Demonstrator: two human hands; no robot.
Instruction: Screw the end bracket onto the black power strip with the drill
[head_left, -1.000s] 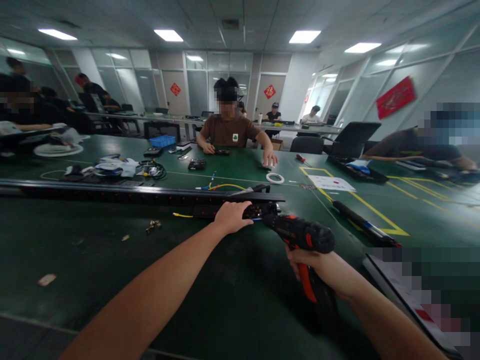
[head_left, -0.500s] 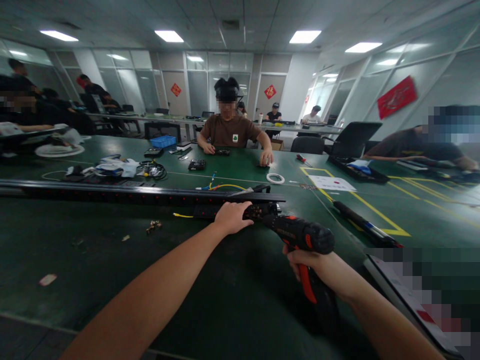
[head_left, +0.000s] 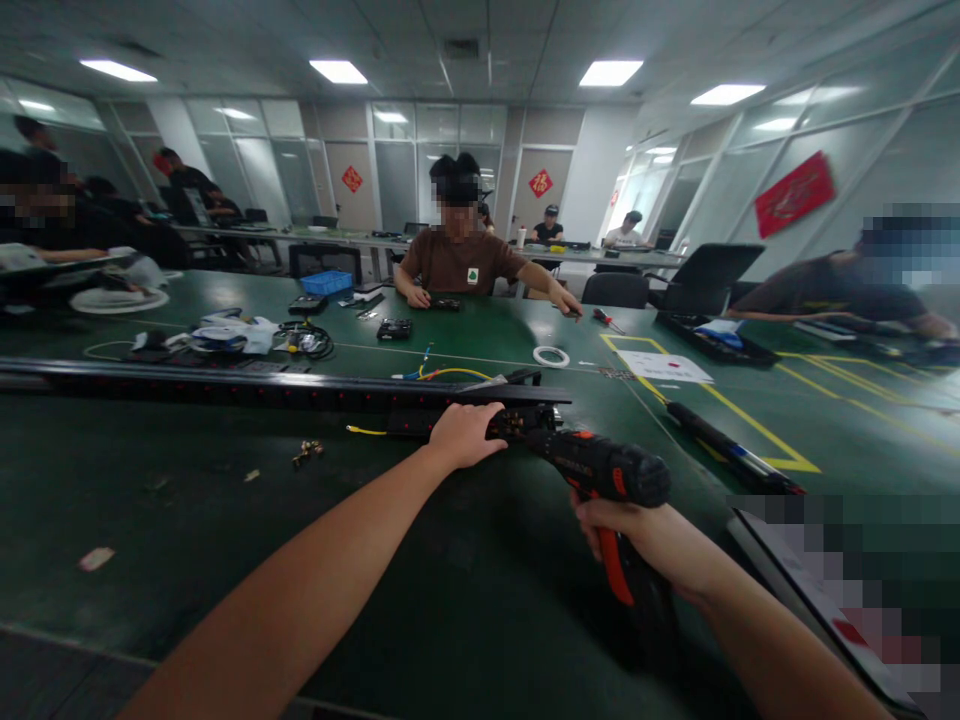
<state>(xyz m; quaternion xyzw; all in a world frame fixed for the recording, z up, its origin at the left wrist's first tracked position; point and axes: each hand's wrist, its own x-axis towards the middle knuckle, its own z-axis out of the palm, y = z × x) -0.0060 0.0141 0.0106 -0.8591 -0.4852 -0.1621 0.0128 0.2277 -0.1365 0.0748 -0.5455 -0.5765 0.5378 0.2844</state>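
Note:
My left hand (head_left: 463, 433) rests closed on the right end of a long black power strip (head_left: 285, 388) that runs across the green table (head_left: 187, 520). My right hand (head_left: 645, 535) grips the handle of a black and orange electric screwdriver (head_left: 611, 478). The tool's nose points left at the strip's end, just beside my left fingers. Yellow and blue wires (head_left: 442, 372) trail out behind the strip.
A person in a brown shirt (head_left: 461, 262) sits opposite, reaching toward a red-handled tool (head_left: 604, 318). A white tape ring (head_left: 550, 356), small brass parts (head_left: 308, 452), a black rod (head_left: 724, 448) and an open black case (head_left: 701, 300) lie about. Other people work at the left and right.
The person opposite moved a hand from near the white ring out toward the red-handled tool. My hands and the screwdriver have barely shifted.

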